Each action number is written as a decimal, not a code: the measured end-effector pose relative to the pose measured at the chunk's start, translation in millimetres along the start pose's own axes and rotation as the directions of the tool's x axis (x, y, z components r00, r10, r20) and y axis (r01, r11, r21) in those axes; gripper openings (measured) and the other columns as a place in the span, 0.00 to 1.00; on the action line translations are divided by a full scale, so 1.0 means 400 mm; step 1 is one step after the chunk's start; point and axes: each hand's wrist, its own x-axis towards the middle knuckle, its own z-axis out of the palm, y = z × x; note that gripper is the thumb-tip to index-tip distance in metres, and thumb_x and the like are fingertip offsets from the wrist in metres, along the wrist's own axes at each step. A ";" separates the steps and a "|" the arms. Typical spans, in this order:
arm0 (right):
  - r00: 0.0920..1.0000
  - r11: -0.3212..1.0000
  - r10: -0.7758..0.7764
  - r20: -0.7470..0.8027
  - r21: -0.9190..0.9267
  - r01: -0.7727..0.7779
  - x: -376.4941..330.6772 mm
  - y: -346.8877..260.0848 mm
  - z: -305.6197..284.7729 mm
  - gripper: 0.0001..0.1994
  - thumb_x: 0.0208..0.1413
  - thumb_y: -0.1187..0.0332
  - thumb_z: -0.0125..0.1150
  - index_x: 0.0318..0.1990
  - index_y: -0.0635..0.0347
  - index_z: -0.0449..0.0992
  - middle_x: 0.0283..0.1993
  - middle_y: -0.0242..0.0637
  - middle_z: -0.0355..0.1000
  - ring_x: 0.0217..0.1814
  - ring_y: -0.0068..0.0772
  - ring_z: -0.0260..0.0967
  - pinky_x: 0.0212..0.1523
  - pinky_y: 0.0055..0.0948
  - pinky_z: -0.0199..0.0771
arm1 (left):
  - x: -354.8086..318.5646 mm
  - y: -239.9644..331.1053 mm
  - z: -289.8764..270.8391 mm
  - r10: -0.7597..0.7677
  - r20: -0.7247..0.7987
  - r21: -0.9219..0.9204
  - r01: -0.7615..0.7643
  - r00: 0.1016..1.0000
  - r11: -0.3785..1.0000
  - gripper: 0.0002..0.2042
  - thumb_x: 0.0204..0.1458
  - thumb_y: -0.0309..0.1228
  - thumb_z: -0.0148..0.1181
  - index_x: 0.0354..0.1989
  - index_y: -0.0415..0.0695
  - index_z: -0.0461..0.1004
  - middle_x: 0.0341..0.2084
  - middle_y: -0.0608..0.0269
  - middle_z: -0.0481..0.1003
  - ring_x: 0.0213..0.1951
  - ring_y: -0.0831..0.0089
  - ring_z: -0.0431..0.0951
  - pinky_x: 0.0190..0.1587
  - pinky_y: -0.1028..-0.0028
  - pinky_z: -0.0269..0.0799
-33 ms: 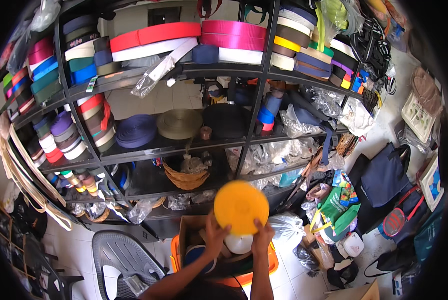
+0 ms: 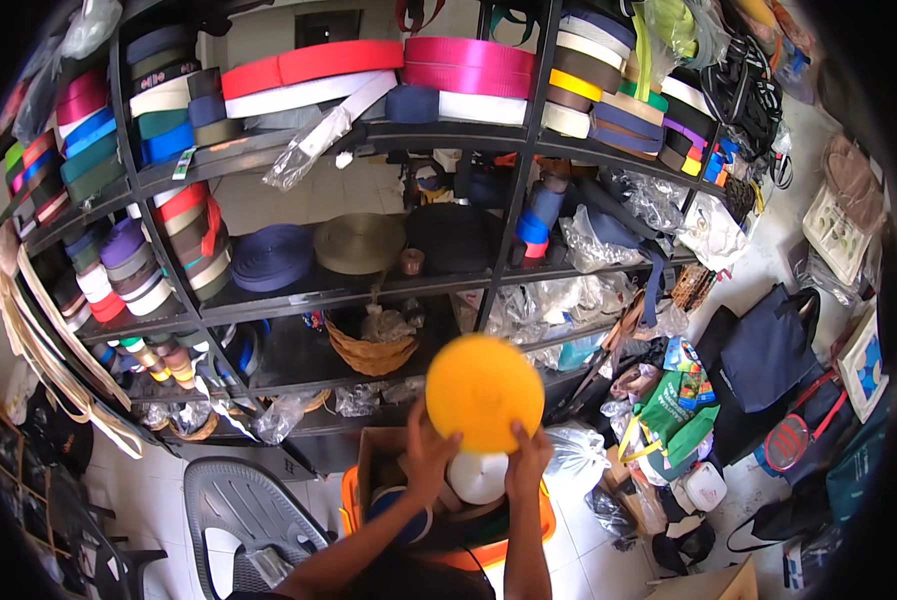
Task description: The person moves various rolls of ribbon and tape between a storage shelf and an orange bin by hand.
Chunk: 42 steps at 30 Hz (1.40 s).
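Note:
A flat, round yellow roll of webbing (image 2: 484,390) is raised in front of the shelves. My left hand (image 2: 429,452) grips its lower left edge, and my right hand (image 2: 528,458) grips its lower right edge, thumbs on the near face. Under it stands a cardboard box (image 2: 366,455) in an orange crate (image 2: 545,518). A white roll (image 2: 479,477) and a blue-edged roll (image 2: 400,512) lie in the box. Other contents of the box are partly hidden by my forearms.
Black shelves (image 2: 358,290) span the front, stacked with rolls, among them a purple roll (image 2: 271,258) and an olive roll (image 2: 359,243). A wicker basket (image 2: 370,355) sits lower. To the left is a grey plastic chair (image 2: 243,520); bags, including a green one (image 2: 665,405), crowd the right.
Both hands have lifted the yellow roll slightly upward, toward the shelves. More of the white roll in the box now shows beneath it.

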 end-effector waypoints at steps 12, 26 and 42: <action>0.450 0.353 -0.636 0.627 -0.283 0.892 0.293 -0.661 0.656 0.45 0.32 0.66 0.80 0.62 0.65 0.62 0.55 0.44 0.68 0.54 0.36 0.70 0.55 0.33 0.70 | 0.560 0.818 0.355 0.500 0.073 -0.052 -0.497 0.863 0.866 0.26 0.48 0.27 0.64 0.56 0.36 0.62 0.41 0.51 0.74 0.43 0.63 0.78 0.42 0.66 0.78; 0.650 0.466 -0.700 0.297 -0.500 0.730 0.540 -0.647 0.919 0.34 0.29 0.48 0.81 0.36 0.72 0.78 0.31 0.41 0.76 0.32 0.32 0.73 0.40 0.31 0.73 | 1.039 0.983 0.440 0.275 0.121 0.279 -0.299 0.954 0.913 0.17 0.47 0.29 0.63 0.41 0.28 0.70 0.38 0.45 0.76 0.36 0.58 0.81 0.35 0.62 0.83; 0.629 0.140 -0.716 0.305 -0.819 0.556 0.548 -0.668 0.917 0.34 0.37 0.44 0.74 0.44 0.67 0.78 0.59 0.52 0.62 0.53 0.53 0.70 0.50 0.46 0.73 | 1.139 0.903 0.459 0.389 0.147 0.845 -0.320 0.909 0.428 0.19 0.54 0.43 0.56 0.37 0.36 0.79 0.32 0.47 0.79 0.35 0.62 0.81 0.34 0.65 0.78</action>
